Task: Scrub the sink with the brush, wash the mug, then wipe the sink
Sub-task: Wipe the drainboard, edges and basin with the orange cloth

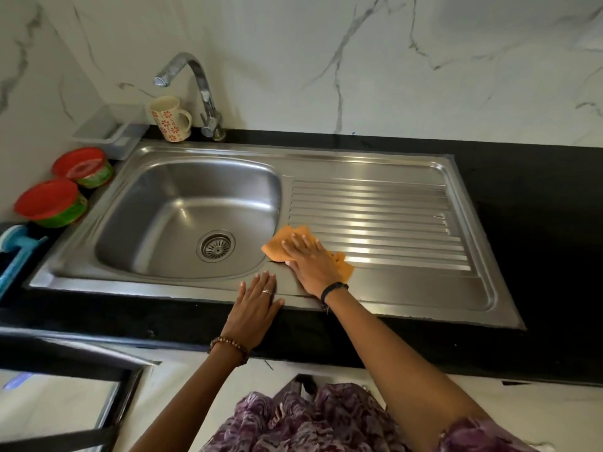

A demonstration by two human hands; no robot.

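Observation:
A steel sink [137, 158] with a ribbed drainboard is set in a black counter. My right hand [310, 262] lies flat with straight fingers on an orange cloth [280, 244], pressing it on the steel between the bowl and the drainboard. My left hand [257, 305] rests flat on the sink's front rim, fingers straight, holding nothing. A cream mug [169, 117] with red flowers stands upright behind the bowl, left of the tap [202, 89]. A blue brush handle [18, 252] shows at the far left edge.
Two red-lidded green tubs [81, 166] [49, 202] sit left of the sink. A grey tray [107, 128] stands in the back left corner. Black counter [538, 223] runs to the right. A marble wall rises behind.

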